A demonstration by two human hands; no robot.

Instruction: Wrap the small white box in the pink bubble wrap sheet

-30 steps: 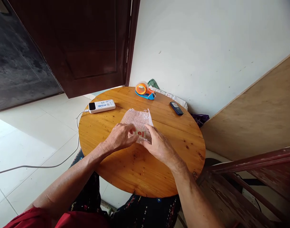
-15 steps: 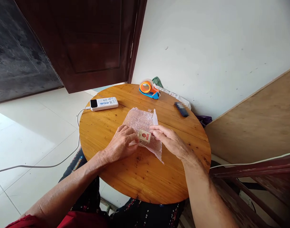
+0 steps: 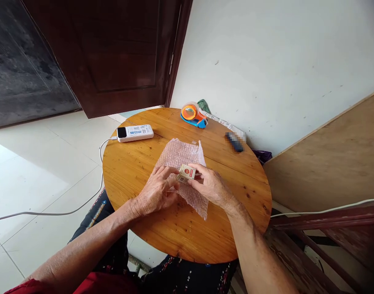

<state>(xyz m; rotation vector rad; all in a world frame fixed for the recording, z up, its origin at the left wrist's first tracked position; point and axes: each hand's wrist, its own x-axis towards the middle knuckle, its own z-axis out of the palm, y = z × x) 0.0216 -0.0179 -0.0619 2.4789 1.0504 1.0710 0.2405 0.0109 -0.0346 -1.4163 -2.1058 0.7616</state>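
A sheet of bubble wrap (image 3: 180, 155) lies in the middle of a round wooden table (image 3: 150, 163). On it sits a small tan box with a red mark (image 3: 187, 173). My left hand (image 3: 156, 192) pinches the box's left end, its fingers curled over the wrap's near edge. My right hand (image 3: 209, 185) grips the box's right end with thumb and fingers. Both hands rest on the wrap.
A white power bank (image 3: 135, 132) with a cable running off the table's left edge lies at the far left. An orange and blue tape dispenser (image 3: 191, 114) and a dark small device (image 3: 234, 141) sit near the wall. A wooden board (image 3: 328, 151) leans at right.
The box was first covered by wrap and my hands. The near flap now lies open toward me, and both hands have closed on the exposed box, which sits slightly farther up the sheet.
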